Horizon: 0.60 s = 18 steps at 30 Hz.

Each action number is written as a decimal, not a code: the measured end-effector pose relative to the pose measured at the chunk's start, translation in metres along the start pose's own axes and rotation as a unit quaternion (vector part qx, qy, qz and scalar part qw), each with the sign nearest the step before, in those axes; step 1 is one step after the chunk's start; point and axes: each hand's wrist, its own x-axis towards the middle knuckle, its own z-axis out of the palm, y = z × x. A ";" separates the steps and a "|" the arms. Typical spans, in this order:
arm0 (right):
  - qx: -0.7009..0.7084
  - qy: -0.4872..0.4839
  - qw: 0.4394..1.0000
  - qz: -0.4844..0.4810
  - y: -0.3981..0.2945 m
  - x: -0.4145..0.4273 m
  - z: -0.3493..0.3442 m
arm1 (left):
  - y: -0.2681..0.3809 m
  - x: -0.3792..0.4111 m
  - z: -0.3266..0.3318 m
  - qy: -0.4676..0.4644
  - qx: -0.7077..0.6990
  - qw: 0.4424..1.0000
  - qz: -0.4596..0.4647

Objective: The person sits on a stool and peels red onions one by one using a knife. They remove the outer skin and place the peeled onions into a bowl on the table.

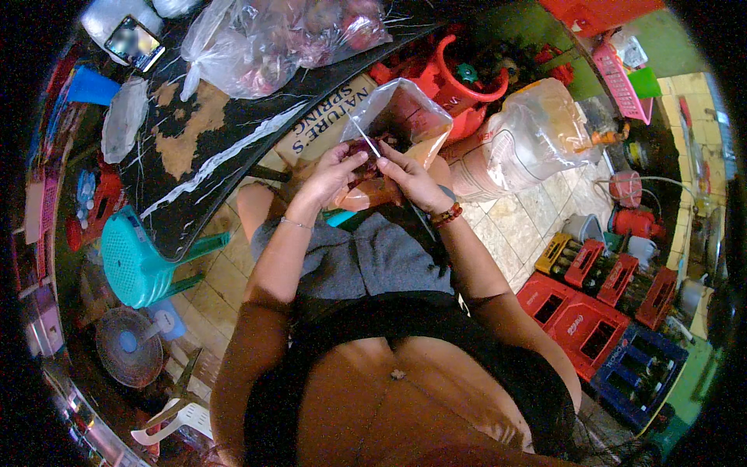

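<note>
Close together over my lap are both hands. My left hand point(334, 173) grips a small dark reddish piece point(365, 163), whose kind I cannot tell. In my right hand point(411, 175) is a thin, pale, pointed tool point(366, 136), perhaps a knife blade, tilted up to the left against that piece. Just beyond the fingers, a clear plastic bag point(429, 119) gapes, with dark reddish bits inside. An orange-brown surface point(367, 195) shows below the hands. On the black marbled table point(257, 125) rests a knotted clear bag of reddish contents point(262, 52).
A cardboard box point(315, 119) and a red gas cylinder point(467, 111) stand ahead. To the right are a large clear plastic sack point(513, 146) and red bottle crates point(575, 321). Teal stacked stools point(131, 257) and a fan point(129, 347) are at left. A phone point(133, 44) lies on the table.
</note>
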 end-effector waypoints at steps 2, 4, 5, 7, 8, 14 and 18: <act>-0.023 0.014 0.999 -0.018 0.002 0.000 0.000 | 0.003 -0.004 0.006 0.011 -0.001 1.000 -0.004; -0.032 0.014 0.998 -0.044 0.001 0.000 0.001 | -0.002 -0.004 0.007 0.016 -0.022 1.000 0.007; -0.052 0.018 0.996 -0.065 0.004 0.001 0.001 | -0.006 -0.003 0.007 0.018 -0.032 0.999 0.012; -0.149 0.038 0.978 -0.141 0.019 0.009 0.000 | -0.027 0.009 -0.006 0.040 0.021 0.997 0.059; -0.133 0.033 0.983 -0.124 0.021 0.009 -0.001 | -0.037 0.015 -0.013 0.051 0.047 0.994 0.083; -0.102 0.060 0.988 -0.103 0.012 0.006 0.000 | -0.032 0.008 0.001 0.102 0.126 0.980 0.114; 0.019 0.065 0.998 0.016 -0.024 -0.009 -0.004 | -0.024 0.006 0.003 0.069 0.148 0.974 0.157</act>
